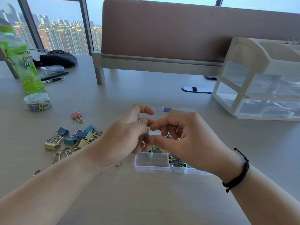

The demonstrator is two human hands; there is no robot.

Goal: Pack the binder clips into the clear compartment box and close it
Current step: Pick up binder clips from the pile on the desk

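The clear compartment box [152, 170] lies open on the desk, its lid with a blue latch [167, 109] tipped back. Small coloured binder clips [176, 161] fill some compartments; the front left one shows none. My left hand [128, 133] and my right hand [186, 140] hover over the box with curled fingers, fingertips meeting. A metal glint shows in my left fingers, as of a binder clip; the rest is hidden. Larger binder clips [76, 137] lie in a pile to the left, a pink clip [76, 115] apart from them. Loose wire handles [56, 157] lie nearby.
A green bottle [21, 62] and a round tub of paper clips [37, 101] stand at the far left, with pens [53, 78] and a black pouch [58, 58] behind. A white drawer organiser [259, 78] stands at the right. A desk divider [162, 38] closes the back.
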